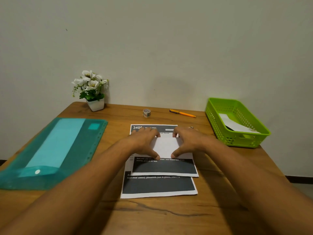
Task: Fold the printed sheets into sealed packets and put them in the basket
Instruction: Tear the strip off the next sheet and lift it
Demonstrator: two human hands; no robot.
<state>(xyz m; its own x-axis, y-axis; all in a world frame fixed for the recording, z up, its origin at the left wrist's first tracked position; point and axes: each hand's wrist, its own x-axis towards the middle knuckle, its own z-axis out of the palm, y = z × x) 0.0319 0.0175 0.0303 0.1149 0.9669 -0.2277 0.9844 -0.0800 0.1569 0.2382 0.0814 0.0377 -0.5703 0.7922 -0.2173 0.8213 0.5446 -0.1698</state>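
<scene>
Two printed sheets lie stacked in the middle of the wooden table. The top sheet (165, 167) has its upper part folded down, white back showing, with a dark printed band below. The bottom sheet (158, 185) sticks out toward me and at the far edge. My left hand (144, 143) and my right hand (188, 143) both press flat on the folded white flap, fingers spread, thumbs at its near edge. A green basket (254, 138) at the right holds one folded white packet (235, 125). A tape roll (146, 112) stands beyond the sheets.
A teal plastic folder (50, 153) with paper inside lies at the left. A white pot of flowers (92, 92) stands at the back left by the wall. An orange pen (183, 113) lies at the back, right of the tape roll.
</scene>
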